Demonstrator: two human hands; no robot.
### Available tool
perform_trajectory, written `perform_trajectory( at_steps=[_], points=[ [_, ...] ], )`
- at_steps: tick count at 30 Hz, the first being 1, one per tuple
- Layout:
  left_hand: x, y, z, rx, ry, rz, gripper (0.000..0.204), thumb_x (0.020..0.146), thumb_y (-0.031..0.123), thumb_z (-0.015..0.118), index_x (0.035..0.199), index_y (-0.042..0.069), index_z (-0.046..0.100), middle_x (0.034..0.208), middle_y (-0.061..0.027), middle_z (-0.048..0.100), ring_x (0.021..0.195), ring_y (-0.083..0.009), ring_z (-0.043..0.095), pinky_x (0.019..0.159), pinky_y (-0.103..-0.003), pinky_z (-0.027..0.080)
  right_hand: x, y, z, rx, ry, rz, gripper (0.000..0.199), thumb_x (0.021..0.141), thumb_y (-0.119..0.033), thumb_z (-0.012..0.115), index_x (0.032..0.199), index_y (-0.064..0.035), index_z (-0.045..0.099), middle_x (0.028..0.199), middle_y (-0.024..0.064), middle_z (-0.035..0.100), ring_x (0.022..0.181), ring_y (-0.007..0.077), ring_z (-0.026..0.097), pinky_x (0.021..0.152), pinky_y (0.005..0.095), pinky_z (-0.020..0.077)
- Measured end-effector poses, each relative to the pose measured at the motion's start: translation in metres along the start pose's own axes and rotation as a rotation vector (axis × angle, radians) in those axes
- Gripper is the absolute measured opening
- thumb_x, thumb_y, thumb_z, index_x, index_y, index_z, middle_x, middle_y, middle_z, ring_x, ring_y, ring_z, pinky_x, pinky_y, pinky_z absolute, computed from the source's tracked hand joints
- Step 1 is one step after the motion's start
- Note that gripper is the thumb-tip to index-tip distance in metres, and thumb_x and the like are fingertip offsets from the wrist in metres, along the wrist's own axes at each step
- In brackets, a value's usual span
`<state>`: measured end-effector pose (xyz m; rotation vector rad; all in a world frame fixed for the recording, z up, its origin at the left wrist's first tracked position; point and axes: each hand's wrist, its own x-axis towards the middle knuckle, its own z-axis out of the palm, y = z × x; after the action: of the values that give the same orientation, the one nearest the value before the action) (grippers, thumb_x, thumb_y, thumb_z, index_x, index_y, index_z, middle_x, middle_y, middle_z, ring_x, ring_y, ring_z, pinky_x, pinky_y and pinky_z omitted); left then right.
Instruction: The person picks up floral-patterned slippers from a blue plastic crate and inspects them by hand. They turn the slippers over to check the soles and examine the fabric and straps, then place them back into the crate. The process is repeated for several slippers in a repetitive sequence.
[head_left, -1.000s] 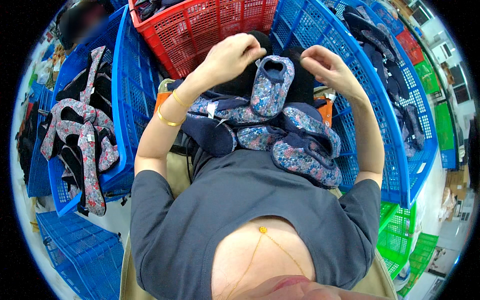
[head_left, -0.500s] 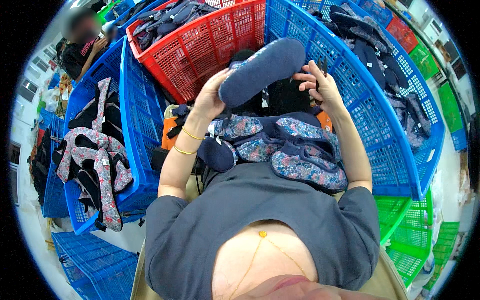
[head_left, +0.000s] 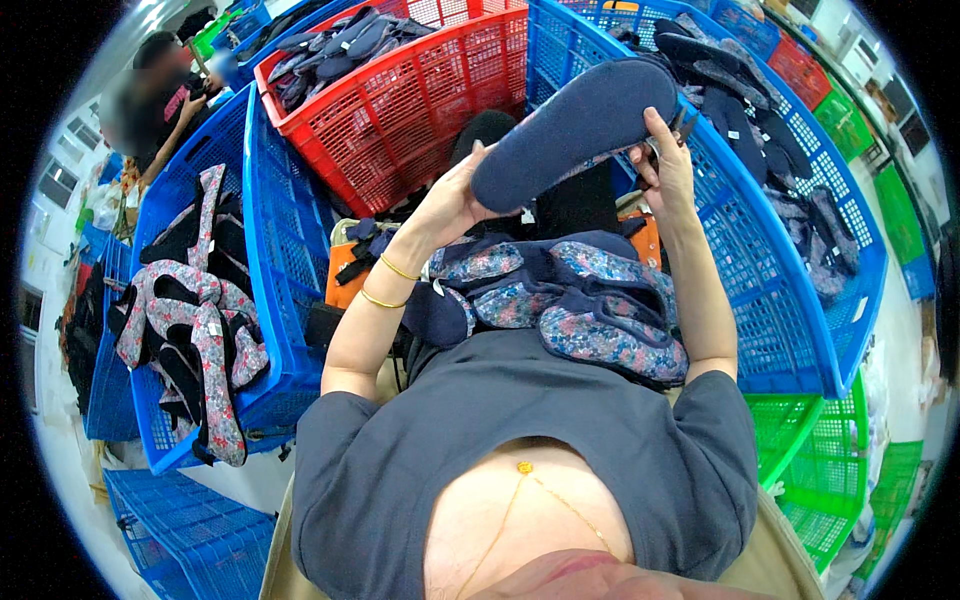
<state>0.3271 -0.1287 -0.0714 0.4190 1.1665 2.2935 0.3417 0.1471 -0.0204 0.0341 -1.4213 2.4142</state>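
Note:
A slipper (head_left: 575,130) with a dark navy sole is held up in front of me, sole facing me, tilted with its right end higher. My left hand (head_left: 450,205) grips its lower left end, the fingers mostly hidden behind it. At the upper right end my right hand (head_left: 668,170) is closed on it, thumb against the sole edge. A small dark pointed tool, perhaps thread snips (head_left: 686,124), sticks out from the right hand; its shape is partly hidden. On my lap lie several blue floral slippers (head_left: 610,340) with navy trim.
Ahead stands a red crate (head_left: 400,110) of slippers. A blue crate (head_left: 760,260) with navy slippers is at right, another blue crate (head_left: 275,230) with pink floral slippers at left. Green crates (head_left: 825,480) stand lower right. Another person (head_left: 165,100) is at far left.
The slipper has moved up and to the right with my left hand. My right hand, earlier spread beside its end, has closed on it.

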Motion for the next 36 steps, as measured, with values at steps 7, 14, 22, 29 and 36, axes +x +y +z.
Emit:
perform_trajectory(
  at_steps=[7,14,22,29,36],
  points=[
    [-0.012,-0.001,-0.02,0.249,-0.164,0.049,0.033,0.102,0.039,0.046,0.095,0.008,0.054,0.063,0.008,0.032,0.05,-0.0033,0.026,0.044,-0.021,0.022,0.015,-0.008,-0.034,0.046,0.085,-0.084,0.022,0.087,-0.023,0.073,0.081,-0.0103,0.056,0.062,0.0052,0.061,0.044,0.0073,0.052,0.035,0.0147,0.0296],
    [-0.008,0.047,-0.091,1.368,0.313,0.491,0.038,0.095,0.031,0.059,0.105,-0.005,0.065,0.08,-0.0111,0.065,0.074,-0.0228,0.063,0.07,-0.032,0.051,0.032,-0.004,-0.062,0.039,0.153,-0.081,0.017,0.086,-0.019,0.072,0.087,-0.01,0.057,0.073,0.0017,0.062,0.049,0.0106,0.057,0.034,0.019,0.0289],
    [0.028,0.013,0.033,0.951,-0.072,0.048,0.066,0.092,0.032,0.067,0.139,-0.005,0.039,0.124,-0.0138,0.058,0.112,-0.017,0.056,0.098,-0.031,0.045,0.001,-0.01,-0.016,-0.114,-0.023,-0.074,0.023,0.089,-0.029,0.07,0.083,-0.0104,0.058,0.056,0.0002,0.056,0.038,0.0043,0.046,0.035,0.0161,0.0257],
    [0.033,-0.011,0.033,0.546,0.071,0.329,0.06,0.089,0.035,0.069,0.127,-0.007,0.047,0.109,-0.0119,0.062,0.097,-0.015,0.061,0.086,-0.028,0.05,-0.037,0.009,0.017,-0.536,-0.336,0.244,0.035,0.091,-0.04,0.065,0.094,-0.0057,0.065,0.069,0.0016,0.062,0.047,0.0067,0.051,0.046,0.0188,0.0353],
    [0.007,0.025,0.002,0.679,0.244,0.429,0.057,0.089,0.032,0.069,0.125,-0.007,0.049,0.11,-0.0136,0.063,0.098,-0.0154,0.061,0.086,-0.028,0.05,0.002,0.0,-0.048,-0.414,-0.155,0.025,0.028,0.096,-0.033,0.061,0.084,-0.0075,0.066,0.063,-0.0095,0.048,0.049,0.0001,0.035,0.044,0.018,0.0246]
  ],
)
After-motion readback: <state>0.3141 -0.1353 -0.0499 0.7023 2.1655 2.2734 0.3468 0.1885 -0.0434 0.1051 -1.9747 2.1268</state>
